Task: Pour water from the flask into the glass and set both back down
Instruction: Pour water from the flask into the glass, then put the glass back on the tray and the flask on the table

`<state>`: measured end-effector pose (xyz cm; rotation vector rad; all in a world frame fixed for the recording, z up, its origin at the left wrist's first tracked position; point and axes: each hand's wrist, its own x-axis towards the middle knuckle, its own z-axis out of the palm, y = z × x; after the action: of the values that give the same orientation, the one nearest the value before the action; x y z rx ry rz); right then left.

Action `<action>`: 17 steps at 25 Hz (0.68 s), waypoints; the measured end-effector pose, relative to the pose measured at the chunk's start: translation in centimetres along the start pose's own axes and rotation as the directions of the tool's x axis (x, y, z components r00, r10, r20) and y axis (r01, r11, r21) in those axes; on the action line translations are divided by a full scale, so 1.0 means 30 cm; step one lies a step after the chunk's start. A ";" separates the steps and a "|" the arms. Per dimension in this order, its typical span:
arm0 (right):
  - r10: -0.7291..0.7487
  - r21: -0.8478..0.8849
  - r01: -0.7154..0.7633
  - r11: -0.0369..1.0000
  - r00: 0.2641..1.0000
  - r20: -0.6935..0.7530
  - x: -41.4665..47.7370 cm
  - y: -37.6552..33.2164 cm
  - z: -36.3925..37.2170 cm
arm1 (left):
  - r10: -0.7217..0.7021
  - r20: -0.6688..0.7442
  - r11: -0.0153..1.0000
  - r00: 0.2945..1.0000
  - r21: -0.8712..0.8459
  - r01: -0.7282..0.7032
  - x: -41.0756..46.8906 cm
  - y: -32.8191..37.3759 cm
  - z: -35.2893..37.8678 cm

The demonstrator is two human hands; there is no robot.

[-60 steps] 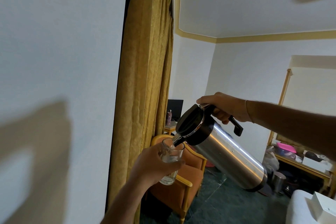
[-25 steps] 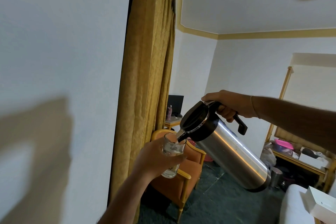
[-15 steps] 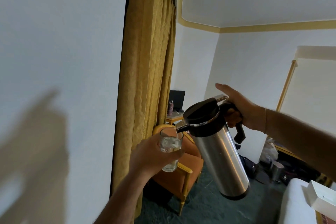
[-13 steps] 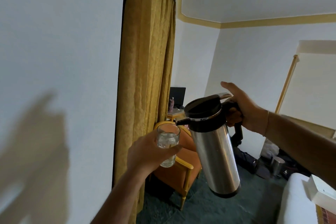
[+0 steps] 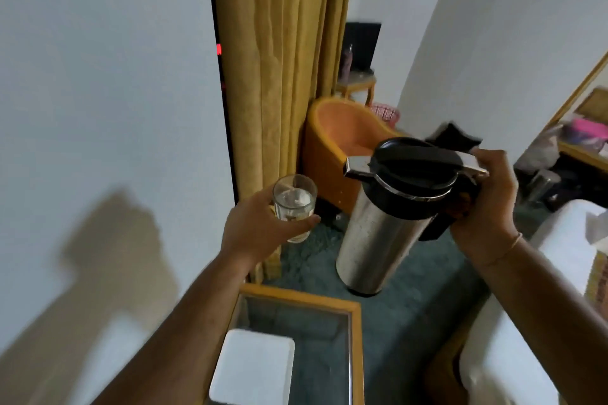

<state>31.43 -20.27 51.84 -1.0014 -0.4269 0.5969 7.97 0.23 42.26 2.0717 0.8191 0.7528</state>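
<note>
My left hand [image 5: 260, 228] grips a clear glass [image 5: 295, 204] with water in it, held upright in the air at centre frame. To its right, my right hand [image 5: 483, 204] holds the black handle of a steel flask [image 5: 383, 240] with a black lid. The flask hangs nearly upright, its spout pointing left toward the glass, a gap between them. Both are held above the floor, beyond a glass-topped table [image 5: 355, 312].
A white box [image 5: 255, 368] lies on the wood-framed glass table below my arms. A gold curtain [image 5: 283, 59] hangs behind the glass. An orange armchair [image 5: 342, 138] stands beyond the flask. A white bed [image 5: 539, 306] fills the right edge.
The flask has swung from its tilted pouring pose to nearly upright and its spout has left the glass. The view has dropped downward, bringing the table into sight.
</note>
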 end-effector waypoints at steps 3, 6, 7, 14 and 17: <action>0.038 0.007 -0.037 0.999 0.983 -0.178 -0.028 0.273 -0.146 | -0.093 0.030 0.993 0.995 0.079 0.090 -0.074 -0.221 0.138; 0.097 0.004 -0.102 0.995 0.930 -0.354 -0.058 0.601 -0.311 | -0.207 0.103 0.972 0.973 0.139 0.192 -0.161 -0.484 0.305; 0.120 -0.011 -0.135 0.991 0.911 -0.396 -0.073 0.729 -0.377 | -0.254 0.121 0.962 0.960 0.132 0.238 -0.202 -0.584 0.365; 0.231 -0.016 -0.268 0.963 0.857 -0.460 -0.194 1.414 -0.718 | -0.490 0.138 0.868 0.861 0.175 0.465 -0.490 -1.171 0.738; 0.258 -0.028 -0.303 0.952 0.851 -0.458 -0.230 1.581 -0.823 | -0.552 0.138 0.823 0.822 0.251 0.510 -0.569 -1.366 0.840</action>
<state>28.01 -21.66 -1.95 -1.2717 0.1089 0.5854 3.64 -3.18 -8.50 1.9024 1.3247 0.1424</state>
